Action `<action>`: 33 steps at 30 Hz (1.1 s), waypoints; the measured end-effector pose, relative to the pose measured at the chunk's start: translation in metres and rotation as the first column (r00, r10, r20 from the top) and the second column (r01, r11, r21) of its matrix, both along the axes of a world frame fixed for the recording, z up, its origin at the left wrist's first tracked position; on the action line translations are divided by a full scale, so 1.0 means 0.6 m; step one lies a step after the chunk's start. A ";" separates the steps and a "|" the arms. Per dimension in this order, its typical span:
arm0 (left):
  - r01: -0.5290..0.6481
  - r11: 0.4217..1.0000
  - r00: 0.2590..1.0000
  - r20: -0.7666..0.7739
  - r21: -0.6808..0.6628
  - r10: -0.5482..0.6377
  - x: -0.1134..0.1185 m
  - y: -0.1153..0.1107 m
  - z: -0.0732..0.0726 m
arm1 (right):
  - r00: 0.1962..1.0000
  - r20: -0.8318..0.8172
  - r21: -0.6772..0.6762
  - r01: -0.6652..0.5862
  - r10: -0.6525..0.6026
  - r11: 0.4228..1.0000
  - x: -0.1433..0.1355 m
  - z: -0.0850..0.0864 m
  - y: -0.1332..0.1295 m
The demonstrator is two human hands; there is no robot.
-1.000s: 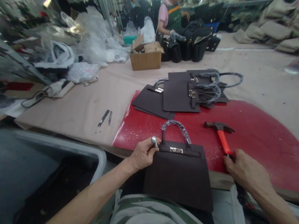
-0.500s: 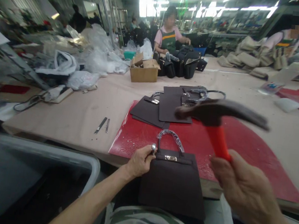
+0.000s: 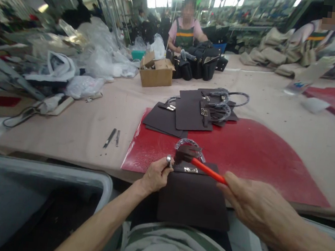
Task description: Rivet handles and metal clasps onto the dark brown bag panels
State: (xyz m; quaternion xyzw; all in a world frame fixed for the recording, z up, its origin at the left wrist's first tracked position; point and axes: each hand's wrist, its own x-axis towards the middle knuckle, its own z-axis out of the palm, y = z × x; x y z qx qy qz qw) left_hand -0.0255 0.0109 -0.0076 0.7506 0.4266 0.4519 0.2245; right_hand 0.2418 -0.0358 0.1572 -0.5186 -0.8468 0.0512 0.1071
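Observation:
My right hand (image 3: 238, 191) is closed round the red handle of a hammer (image 3: 207, 170). The hammer's dark head is low over the top edge of a dark brown bag panel (image 3: 192, 203), near its upper left corner. Pinched in my left hand (image 3: 156, 175) is a small shiny metal piece (image 3: 169, 159) beside that corner. The panel has a metal clasp (image 3: 191, 170) and a plastic-wrapped handle, partly hidden by the hammer. Its lower part hangs over the table's front edge near my lap.
A red mat (image 3: 258, 162) lies under the work, with more brown panels (image 3: 189, 112) at its back. Two small tools (image 3: 110, 138) rest to the left. Farther back stand a cardboard box (image 3: 157, 78) and black bags (image 3: 207, 66) by a person. Bins flank my lap.
The hammer has come down and left from a raised position to the panel's top edge. My left hand keeps its hold on the metal piece. The view has shifted slightly.

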 end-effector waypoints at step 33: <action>-0.027 0.993 0.992 -0.117 0.112 0.040 -0.017 -0.011 -0.006 | 0.972 -0.230 -0.194 0.006 -0.051 0.981 0.098 -0.228 0.072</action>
